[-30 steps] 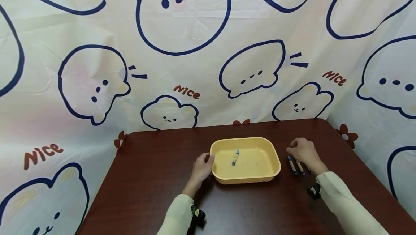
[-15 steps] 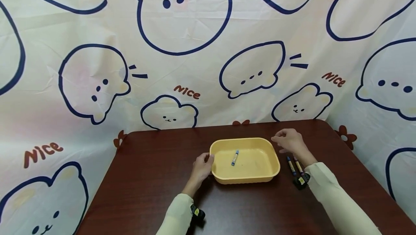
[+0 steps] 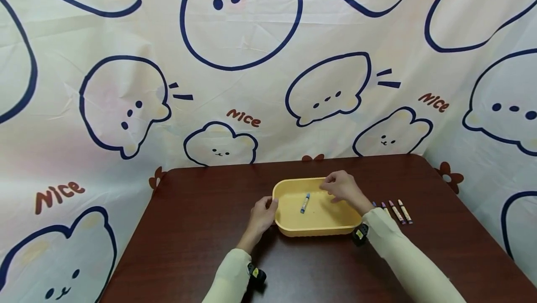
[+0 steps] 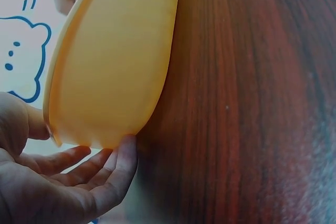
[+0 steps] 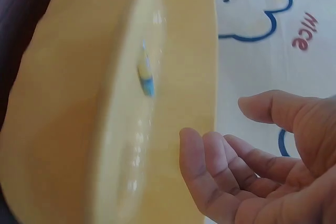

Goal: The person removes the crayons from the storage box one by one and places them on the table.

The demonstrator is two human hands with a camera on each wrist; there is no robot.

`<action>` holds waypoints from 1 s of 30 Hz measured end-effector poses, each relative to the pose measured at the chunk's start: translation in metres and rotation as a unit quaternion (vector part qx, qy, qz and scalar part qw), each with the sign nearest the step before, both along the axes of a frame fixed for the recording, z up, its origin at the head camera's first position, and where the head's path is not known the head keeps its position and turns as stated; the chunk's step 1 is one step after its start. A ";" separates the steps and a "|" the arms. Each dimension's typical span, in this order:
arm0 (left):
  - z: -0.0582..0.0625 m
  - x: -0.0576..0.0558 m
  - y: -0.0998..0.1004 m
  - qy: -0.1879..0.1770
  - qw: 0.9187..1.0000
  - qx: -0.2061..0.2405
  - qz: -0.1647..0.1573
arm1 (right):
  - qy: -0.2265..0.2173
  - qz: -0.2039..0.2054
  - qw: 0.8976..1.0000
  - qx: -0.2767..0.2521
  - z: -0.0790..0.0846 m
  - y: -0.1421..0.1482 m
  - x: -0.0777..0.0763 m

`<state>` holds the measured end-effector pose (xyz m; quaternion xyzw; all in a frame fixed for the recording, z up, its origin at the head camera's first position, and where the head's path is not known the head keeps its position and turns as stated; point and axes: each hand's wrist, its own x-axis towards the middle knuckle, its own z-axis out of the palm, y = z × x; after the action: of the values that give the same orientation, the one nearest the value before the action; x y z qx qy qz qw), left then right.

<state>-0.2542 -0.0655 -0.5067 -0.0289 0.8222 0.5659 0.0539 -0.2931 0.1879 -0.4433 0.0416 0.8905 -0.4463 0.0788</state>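
Note:
A yellow plastic tray [image 3: 312, 233] with raised walls rests on the table. My left hand [image 3: 261, 221] holds its left end; in the left wrist view the thumb is at the rim and the fingers [image 4: 126, 158] curl against the outer wall. Inside the tray lies one blue crayon [image 3: 305, 203], also visible in the right wrist view. Over the tray's right part hovers my right hand [image 3: 346, 189]. In the right wrist view its thumb [image 5: 257, 107] stands apart from loosely bent fingers, with nothing between them.
Right of the tray, several crayons [image 3: 404, 211] lie side by side on the dark brown table [image 3: 201, 210], some partly behind the right sleeve [image 3: 394, 233]. A cream cloth [image 3: 268, 98] printed with blue-outlined cartoon animals hangs behind and beside the table.
My right hand has moved left, from above the crayons to over the tray, leaving more of the crayons uncovered. The left hand keeps its hold on the tray, and the crayon inside lies where it was.

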 end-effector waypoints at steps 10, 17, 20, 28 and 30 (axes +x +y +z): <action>-0.004 -0.002 0.001 0.002 1.000 0.017 0.007 | -0.011 0.044 0.999 0.016 -0.017 -0.035 -0.006; -0.003 -0.002 0.001 0.002 1.000 0.018 0.008 | -0.006 0.065 0.997 0.040 -0.030 -0.047 -0.013; -0.002 -0.002 0.002 0.001 1.000 0.018 0.005 | 0.011 0.070 0.997 0.038 -0.038 -0.049 -0.014; -0.002 -0.001 0.002 0.005 1.000 0.002 0.011 | 0.076 0.092 0.987 0.104 -0.050 -0.058 -0.015; -0.002 -0.001 0.001 0.003 1.000 0.010 0.014 | 0.082 0.099 0.985 0.114 -0.049 -0.061 -0.015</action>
<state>-0.2549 -0.0644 -0.5091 -0.0384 0.8162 0.5748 0.0439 -0.3081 0.1265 -0.4924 -0.0744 0.9387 -0.3337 0.0441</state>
